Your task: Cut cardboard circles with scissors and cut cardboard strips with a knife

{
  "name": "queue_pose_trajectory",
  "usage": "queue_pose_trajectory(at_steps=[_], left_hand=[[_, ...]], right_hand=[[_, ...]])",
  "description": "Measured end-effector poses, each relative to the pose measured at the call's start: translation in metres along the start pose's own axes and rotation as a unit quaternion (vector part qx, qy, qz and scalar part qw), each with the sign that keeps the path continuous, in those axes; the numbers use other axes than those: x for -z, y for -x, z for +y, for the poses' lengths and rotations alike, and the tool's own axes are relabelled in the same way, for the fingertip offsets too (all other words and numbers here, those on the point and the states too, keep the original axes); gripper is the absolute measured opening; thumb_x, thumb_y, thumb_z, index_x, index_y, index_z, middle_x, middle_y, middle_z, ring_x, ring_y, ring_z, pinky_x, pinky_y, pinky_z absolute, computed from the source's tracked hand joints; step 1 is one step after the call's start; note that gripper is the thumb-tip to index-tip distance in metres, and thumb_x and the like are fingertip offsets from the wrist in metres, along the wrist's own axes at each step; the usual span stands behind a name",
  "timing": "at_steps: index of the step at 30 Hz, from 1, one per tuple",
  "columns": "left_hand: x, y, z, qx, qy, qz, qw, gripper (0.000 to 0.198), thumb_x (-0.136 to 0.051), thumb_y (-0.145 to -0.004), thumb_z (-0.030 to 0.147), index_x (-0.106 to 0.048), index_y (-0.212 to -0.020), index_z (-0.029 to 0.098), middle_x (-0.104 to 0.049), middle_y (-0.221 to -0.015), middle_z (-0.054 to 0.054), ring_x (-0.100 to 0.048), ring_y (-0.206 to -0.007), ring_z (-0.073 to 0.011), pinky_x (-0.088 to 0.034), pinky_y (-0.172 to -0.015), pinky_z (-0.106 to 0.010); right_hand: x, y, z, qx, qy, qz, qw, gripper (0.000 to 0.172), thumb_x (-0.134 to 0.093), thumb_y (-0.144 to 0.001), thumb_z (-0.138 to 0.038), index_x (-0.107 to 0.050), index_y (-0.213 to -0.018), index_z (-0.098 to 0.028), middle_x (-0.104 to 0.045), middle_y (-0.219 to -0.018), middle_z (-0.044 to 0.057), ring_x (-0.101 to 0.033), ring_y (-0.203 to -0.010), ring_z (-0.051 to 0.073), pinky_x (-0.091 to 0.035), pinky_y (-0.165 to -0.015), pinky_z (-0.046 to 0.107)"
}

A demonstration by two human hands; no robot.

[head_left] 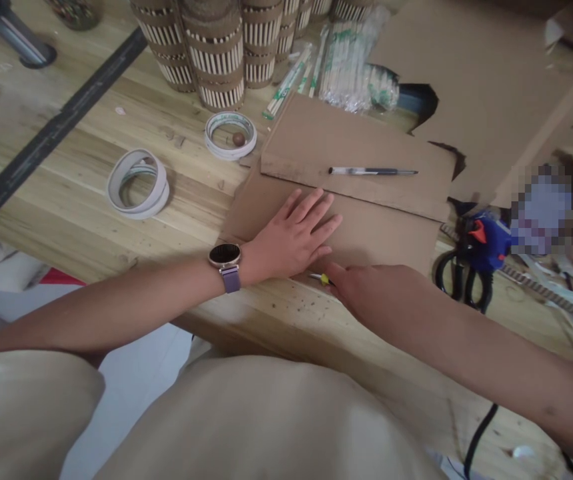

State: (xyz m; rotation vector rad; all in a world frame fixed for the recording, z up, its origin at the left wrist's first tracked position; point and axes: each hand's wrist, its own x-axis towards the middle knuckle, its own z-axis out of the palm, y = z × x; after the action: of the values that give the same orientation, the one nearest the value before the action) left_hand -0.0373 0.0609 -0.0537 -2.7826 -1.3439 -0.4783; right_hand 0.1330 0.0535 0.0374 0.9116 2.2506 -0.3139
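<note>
My left hand (299, 233) lies flat on a sheet of brown cardboard (386, 233), fingers spread, with a watch (225, 255) on the wrist. Close beside it at the sheet's near edge, my right hand (366, 287) is closed around a small yellow utility knife (324, 279). Only the knife's yellow end and thin blade show; the rest is hidden in the fingers. A second, folded cardboard piece (311, 133) rests across the far part of the sheet, with a pen (374, 171) on top.
Tape rolls (139, 183) and another tape ring (230, 136) around a brown ball stand left of the cardboard. Behind are cardboard-and-stick cylinders (215, 53) and plastic-wrapped sticks (344, 67). To the right lie a blue glue gun (489, 240), black-handled scissors (459, 280) and large cut cardboard (476, 87).
</note>
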Motion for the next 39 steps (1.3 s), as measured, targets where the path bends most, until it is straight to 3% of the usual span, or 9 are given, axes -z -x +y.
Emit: queue_pose_trajectory(at_steps=[3, 7, 11, 17, 22, 31, 39], left_hand=[[0.0, 0.0, 0.0, 0.001, 0.003, -0.001, 1.0, 0.052, -0.044, -0.103, 0.04, -0.049, -0.145, 0.008, -0.041, -0.156, -0.026, -0.032, -0.148, -0.0401, -0.026, -0.119, -0.059], [0.0, 0.0, 0.0, 0.003, 0.009, -0.005, 1.0, 0.052, -0.044, -0.103, 0.039, -0.049, -0.144, 0.008, -0.04, -0.156, -0.026, -0.031, -0.149, -0.0393, -0.025, -0.119, -0.059], [0.002, 0.0, 0.0, 0.006, 0.011, -0.012, 1.0, 0.052, -0.043, -0.104, 0.039, -0.048, -0.146, 0.009, -0.039, -0.157, -0.025, -0.03, -0.149, -0.0377, -0.024, -0.12, -0.059], [0.003, 0.001, 0.0, 0.008, 0.009, -0.022, 1.0, 0.053, -0.041, -0.104, 0.041, -0.046, -0.147, 0.01, -0.038, -0.158, -0.025, -0.03, -0.15, -0.037, -0.023, -0.12, -0.058], [0.002, 0.001, -0.001, 0.005, 0.017, -0.021, 1.0, 0.053, -0.041, -0.104, 0.04, -0.047, -0.147, 0.009, -0.038, -0.158, -0.025, -0.03, -0.15, -0.0373, -0.022, -0.12, -0.058], [0.001, 0.001, -0.002, 0.0, 0.02, -0.019, 1.0, 0.052, -0.041, -0.104, 0.04, -0.048, -0.146, 0.01, -0.038, -0.158, -0.024, -0.03, -0.149, -0.0381, -0.023, -0.12, -0.058], [0.003, 0.0, -0.002, 0.006, 0.031, -0.028, 0.999, 0.052, -0.041, -0.104, 0.039, -0.047, -0.147, 0.011, -0.038, -0.159, -0.023, -0.029, -0.15, -0.0374, -0.022, -0.121, -0.058]], right_hand=[[0.01, -0.001, -0.005, -0.001, 0.04, -0.015, 0.999, 0.04, -0.057, -0.084, 0.003, -0.064, -0.12, -0.014, -0.077, -0.083, 0.009, -0.077, -0.073, 0.033, -0.054, -0.051, 0.034], [0.019, -0.001, -0.009, 0.017, 0.074, -0.022, 0.997, 0.039, -0.057, -0.08, 0.005, -0.067, -0.114, -0.013, -0.075, -0.075, 0.009, -0.077, -0.066, 0.031, -0.05, -0.047, 0.031], [0.018, -0.001, -0.009, 0.012, 0.078, -0.024, 0.997, 0.042, -0.059, -0.078, 0.005, -0.068, -0.114, -0.014, -0.077, -0.081, 0.009, -0.078, -0.07, 0.033, -0.051, -0.049, 0.032], [0.019, 0.0, -0.008, -0.004, 0.061, -0.061, 0.996, 0.039, -0.052, -0.083, 0.004, -0.067, -0.115, -0.014, -0.078, -0.083, 0.012, -0.078, -0.076, 0.036, -0.057, -0.055, 0.039], [0.011, 0.0, -0.006, -0.015, 0.063, -0.048, 0.997, 0.035, -0.053, -0.087, 0.002, -0.065, -0.115, -0.015, -0.078, -0.083, 0.007, -0.078, -0.079, 0.034, -0.059, -0.056, 0.042], [0.003, 0.004, 0.0, -0.002, 0.079, -0.024, 0.997, 0.033, -0.055, -0.087, 0.0, -0.067, -0.111, -0.018, -0.078, -0.085, 0.007, -0.078, -0.078, 0.031, -0.051, -0.051, 0.031], [0.001, 0.003, 0.002, -0.007, 0.065, -0.029, 0.997, 0.034, -0.054, -0.089, -0.001, -0.066, -0.116, -0.018, -0.079, -0.087, 0.007, -0.078, -0.078, 0.033, -0.051, -0.05, 0.035]])
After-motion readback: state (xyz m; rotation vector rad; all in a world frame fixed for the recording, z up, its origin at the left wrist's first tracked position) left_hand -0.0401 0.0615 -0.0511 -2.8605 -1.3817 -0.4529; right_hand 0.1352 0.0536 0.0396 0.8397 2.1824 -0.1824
